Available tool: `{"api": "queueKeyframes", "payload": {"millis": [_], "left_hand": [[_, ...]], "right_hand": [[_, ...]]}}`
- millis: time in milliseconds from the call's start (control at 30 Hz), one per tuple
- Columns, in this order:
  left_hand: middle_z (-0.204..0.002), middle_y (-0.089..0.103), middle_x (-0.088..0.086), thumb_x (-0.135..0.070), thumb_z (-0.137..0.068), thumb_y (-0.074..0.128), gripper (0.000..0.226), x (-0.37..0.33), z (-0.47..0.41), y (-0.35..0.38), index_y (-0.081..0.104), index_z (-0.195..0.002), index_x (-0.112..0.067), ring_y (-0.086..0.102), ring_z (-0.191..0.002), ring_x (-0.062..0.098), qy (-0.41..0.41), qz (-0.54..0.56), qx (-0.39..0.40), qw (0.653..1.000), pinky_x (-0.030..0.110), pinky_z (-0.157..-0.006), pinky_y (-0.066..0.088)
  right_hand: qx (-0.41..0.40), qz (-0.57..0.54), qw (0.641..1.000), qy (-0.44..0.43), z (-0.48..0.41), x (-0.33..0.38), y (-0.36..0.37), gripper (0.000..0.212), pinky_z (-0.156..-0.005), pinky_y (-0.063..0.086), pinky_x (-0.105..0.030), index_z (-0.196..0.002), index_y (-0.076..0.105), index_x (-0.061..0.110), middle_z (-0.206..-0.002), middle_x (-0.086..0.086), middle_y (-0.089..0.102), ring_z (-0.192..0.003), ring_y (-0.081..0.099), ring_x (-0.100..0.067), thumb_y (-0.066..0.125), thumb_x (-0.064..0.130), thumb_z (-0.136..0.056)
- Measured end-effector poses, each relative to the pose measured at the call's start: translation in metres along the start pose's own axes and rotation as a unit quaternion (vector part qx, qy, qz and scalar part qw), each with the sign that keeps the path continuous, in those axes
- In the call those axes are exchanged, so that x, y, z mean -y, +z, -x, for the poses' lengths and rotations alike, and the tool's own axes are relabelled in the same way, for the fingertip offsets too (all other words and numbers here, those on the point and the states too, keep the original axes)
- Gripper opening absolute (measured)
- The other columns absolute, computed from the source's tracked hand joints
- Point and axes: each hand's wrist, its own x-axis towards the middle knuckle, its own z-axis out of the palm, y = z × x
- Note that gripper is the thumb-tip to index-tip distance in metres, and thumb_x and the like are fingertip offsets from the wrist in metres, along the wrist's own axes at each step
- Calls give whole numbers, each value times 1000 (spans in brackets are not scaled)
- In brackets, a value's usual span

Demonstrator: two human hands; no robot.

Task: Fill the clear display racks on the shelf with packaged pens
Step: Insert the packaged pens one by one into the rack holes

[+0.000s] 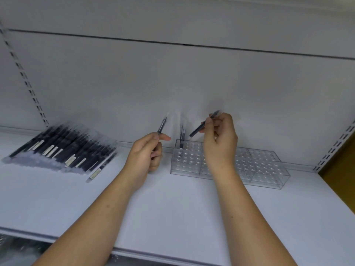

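Two clear display racks stand on the white shelf (172,208) at the back: the left rack (187,160) and the right rack (267,167). One or two packaged pens (182,134) stand upright in the left rack's far left corner. My left hand (146,152) grips a packaged pen (162,125) that points up, just left of that rack. My right hand (221,139) pinches another dark pen (197,129), tilted down to the left above the left rack. A pile of packaged pens (61,148) lies on the shelf at the left.
The shelf's back panel (172,83) rises close behind the racks. Slotted uprights (25,77) run up the left and right sides. A brown surface (340,166) shows past the right upright. A lower shelf level (19,248) with blurred goods is at the bottom left.
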Motion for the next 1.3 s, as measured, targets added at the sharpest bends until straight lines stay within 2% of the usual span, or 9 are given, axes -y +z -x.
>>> {"api": "queueKeyframes", "payload": {"millis": [167, 333, 567, 733, 933, 1067, 1133, 1200, 1300], "left_hand": [[-64, 29, -5, -17, -112, 41, 27, 0, 0, 3, 66, -107, -9, 19, -50, 11, 19, -62, -30, 997, 20, -46, 15], [-65, 30, -3, -15, -112, 41, 28, -1, -1, 5, 66, -103, -10, 22, -49, 8, 28, -82, -41, 995, 18, -42, 20], [-64, 29, -2, -12, -112, 41, 27, -3, 0, 8, 65, -102, -9, 24, -47, 6, 26, -85, -42, 995, 16, -42, 22], [-66, 28, 0, -12, -111, 41, 27, -4, 0, 9, 65, -102, -8, 25, -47, 5, 26, -89, -38, 995, 15, -42, 22], [-67, 27, 1, -11, -111, 41, 27, -5, 1, 10, 66, -102, -7, 25, -46, 5, 24, -89, -38, 995, 15, -42, 22], [-67, 27, 3, -12, -111, 41, 27, -4, 2, 10, 66, -103, -7, 25, -47, 5, 28, -91, -33, 995, 15, -42, 22], [-67, 28, 3, -12, -111, 42, 27, -3, 2, 9, 67, -103, -8, 25, -48, 7, 37, -99, -29, 994, 16, -43, 23], [-67, 32, 3, -14, -111, 43, 27, -1, 1, 8, 68, -102, -9, 27, -49, 8, 50, -112, -24, 992, 17, -45, 24], [-67, 38, 5, -16, -111, 46, 26, 3, 1, 6, 69, -101, -11, 32, -54, 12, 81, -135, -18, 987, 20, -49, 29]], "right_hand": [[43, 104, 993, -20, -5, -11, 5, 2, -69, 50, -16, -104, 54, 21, -87, 11, 67, -79, 65, -5, 56, 21, -105], [79, 130, 988, -11, -9, -16, 10, 5, -72, 53, -31, -100, 56, 16, -87, 5, 67, -82, 68, -17, 55, 18, -105], [127, 171, 977, 5, -12, -19, 14, 7, -73, 52, -29, -102, 64, 11, -84, 5, 66, -79, 65, -18, 60, 16, -102], [126, 196, 972, 26, -15, -22, 15, 10, -71, 53, -27, -90, 73, 15, -75, 6, 68, -71, 65, -13, 69, 22, -96], [139, 228, 962, 52, -15, -24, 13, 10, -74, 59, -33, -84, 79, 14, -73, 3, 74, -71, 70, -16, 76, 22, -90], [124, 213, 967, 64, -14, -24, 8, 9, -74, 58, -29, -85, 78, 16, -75, 9, 73, -71, 68, -8, 77, 24, -89], [107, 197, 973, 51, -12, -19, 5, 10, -70, 53, -24, -84, 76, 19, -74, 13, 69, -67, 63, -1, 72, 23, -92], [91, 166, 981, 35, -8, -12, 4, 14, -64, 49, -22, -81, 73, 20, -69, 12, 66, -64, 61, -5, 68, 21, -94], [113, 84, 989, 50, 0, 1, 4, 14, -64, 53, -28, -82, 73, 18, -70, 1, 70, -68, 66, -18, 68, 18, -95]]}}
